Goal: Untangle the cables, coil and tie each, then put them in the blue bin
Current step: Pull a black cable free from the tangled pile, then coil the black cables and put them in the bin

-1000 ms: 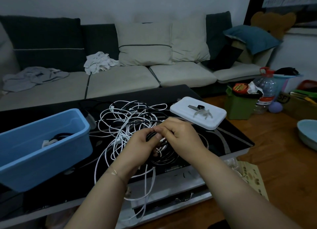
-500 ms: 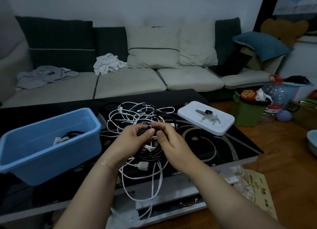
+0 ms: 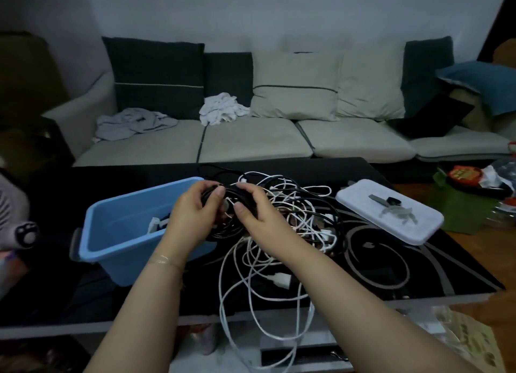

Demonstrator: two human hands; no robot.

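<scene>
A tangle of white and black cables [image 3: 296, 213] lies on the black table [image 3: 405, 263], with white loops hanging over the front edge. Both hands grip a coiled black cable [image 3: 223, 230] lifted above the tangle. My left hand [image 3: 192, 213] holds its left side, fingers curled round the strands. My right hand [image 3: 257, 213] holds the right side, thumb on top. The blue bin [image 3: 117, 233] stands just left of my hands; something white and dark lies inside it, partly hidden.
A white lid [image 3: 391, 210] with small ties and a dark object on it lies at the table's right. A sofa [image 3: 251, 140] with cushions and clothes runs behind. A green container [image 3: 458, 205] and clutter stand on the floor at right.
Both hands have lifted the black cable coil up and left, toward the blue bin. The view has tilted and shifted.
</scene>
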